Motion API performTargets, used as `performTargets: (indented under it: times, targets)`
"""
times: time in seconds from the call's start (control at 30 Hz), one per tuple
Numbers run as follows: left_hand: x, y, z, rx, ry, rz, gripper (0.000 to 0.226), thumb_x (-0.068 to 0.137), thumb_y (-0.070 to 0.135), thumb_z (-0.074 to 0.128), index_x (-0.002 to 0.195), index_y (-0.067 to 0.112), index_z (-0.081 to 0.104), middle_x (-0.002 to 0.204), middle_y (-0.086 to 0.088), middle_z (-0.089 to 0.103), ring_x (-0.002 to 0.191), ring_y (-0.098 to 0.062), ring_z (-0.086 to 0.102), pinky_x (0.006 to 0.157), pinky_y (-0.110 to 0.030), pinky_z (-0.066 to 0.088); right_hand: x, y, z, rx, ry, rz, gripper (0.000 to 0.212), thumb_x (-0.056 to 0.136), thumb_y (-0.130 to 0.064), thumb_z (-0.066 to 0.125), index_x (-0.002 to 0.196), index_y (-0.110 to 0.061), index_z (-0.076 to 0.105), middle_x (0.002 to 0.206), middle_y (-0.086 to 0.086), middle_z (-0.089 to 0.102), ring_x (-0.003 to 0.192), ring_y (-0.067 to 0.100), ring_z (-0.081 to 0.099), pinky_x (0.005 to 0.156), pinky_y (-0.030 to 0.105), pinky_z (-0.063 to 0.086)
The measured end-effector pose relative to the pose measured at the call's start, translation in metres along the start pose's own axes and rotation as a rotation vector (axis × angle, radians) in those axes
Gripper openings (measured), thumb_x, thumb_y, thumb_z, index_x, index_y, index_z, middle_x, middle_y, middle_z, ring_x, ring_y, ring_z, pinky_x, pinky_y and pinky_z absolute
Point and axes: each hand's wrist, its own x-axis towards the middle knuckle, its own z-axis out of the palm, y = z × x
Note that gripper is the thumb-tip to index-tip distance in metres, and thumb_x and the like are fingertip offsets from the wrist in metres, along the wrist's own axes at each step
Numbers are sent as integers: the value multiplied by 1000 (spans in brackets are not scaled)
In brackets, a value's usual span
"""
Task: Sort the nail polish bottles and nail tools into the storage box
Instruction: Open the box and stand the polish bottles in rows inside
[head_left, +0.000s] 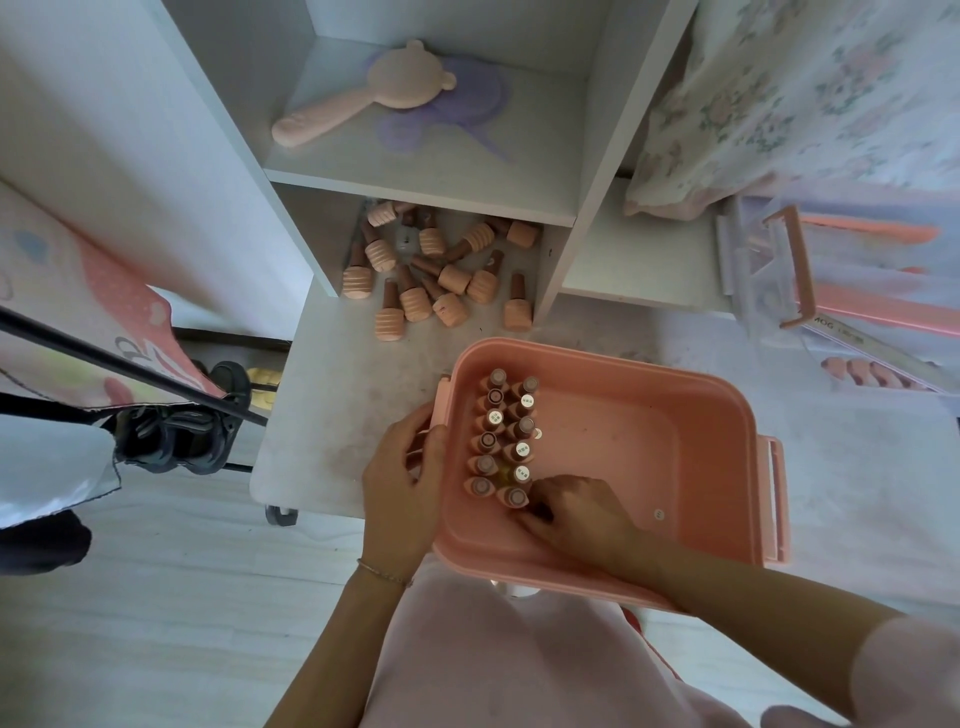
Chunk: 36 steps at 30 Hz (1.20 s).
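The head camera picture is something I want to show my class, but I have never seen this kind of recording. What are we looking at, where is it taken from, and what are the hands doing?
There is no machine here: a person wears one wide-angle camera on the head, so you look down at their own two hands. A pink storage box sits on a low white surface. Inside, along its left wall, nail polish bottles stand upright in two rows. The left hand grips the box's left rim. The right hand reaches inside by the nearest bottles; whether it holds one is hidden. More loose bottles lie scattered under the shelf behind. On the shelf lies a pink hand mirror.
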Motion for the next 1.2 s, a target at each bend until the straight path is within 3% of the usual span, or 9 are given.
performTargets:
  times: [0.3, 0.53, 0.67, 0.93, 1.07, 1.2]
  targets:
    - [-1, 1, -1, -5, -4, 0, 24, 92, 18, 51, 111, 29, 61, 99, 18, 61, 93, 4, 57, 74, -3, 42, -8, 10, -9, 81, -33, 35, 26, 87, -31, 49, 110, -19, 53, 107, 1, 64, 97, 22, 58, 76, 28, 42]
    - [0, 0, -1, 0, -11, 6, 23, 93, 19, 51, 111, 29, 60, 102, 13, 62, 96, 0, 58, 77, -10, 44, -3, 8, -13, 156, 80, 80, 20, 90, -29, 49, 104, -18, 58, 102, -2, 66, 94, 19, 59, 73, 29, 41]
    - [0, 0, -1, 13, -9, 12, 25, 93, 18, 51, 113, 29, 60, 103, 15, 62, 95, 4, 57, 76, -4, 42, -1, 3, -14, 229, 85, 83, 19, 90, -23, 51, 106, -15, 60, 105, 1, 67, 94, 22, 60, 76, 32, 44]
    - [-1, 1, -1, 3, 0, 6, 23, 93, 18, 52, 108, 34, 59, 101, 15, 62, 95, -4, 59, 79, -17, 45, -4, 4, -14, 263, 50, 87, 18, 88, -19, 53, 103, -11, 59, 101, 6, 67, 92, 24, 61, 78, 33, 46]
    - [-1, 1, 0, 14, -6, 7, 23, 93, 19, 51, 112, 27, 61, 104, 8, 63, 97, -7, 59, 81, -19, 46, -9, 6, -15, 207, -17, 91, 17, 85, -26, 55, 97, -15, 59, 98, 4, 65, 90, 23, 59, 74, 29, 44]
    - [-1, 3, 0, 7, 0, 4, 23, 92, 17, 51, 109, 29, 60, 102, 11, 63, 96, -4, 58, 79, -13, 44, -4, -1, -12, 45, -78, 94, 30, 82, -48, 55, 82, -18, 57, 93, 3, 64, 89, 22, 57, 71, 28, 39]
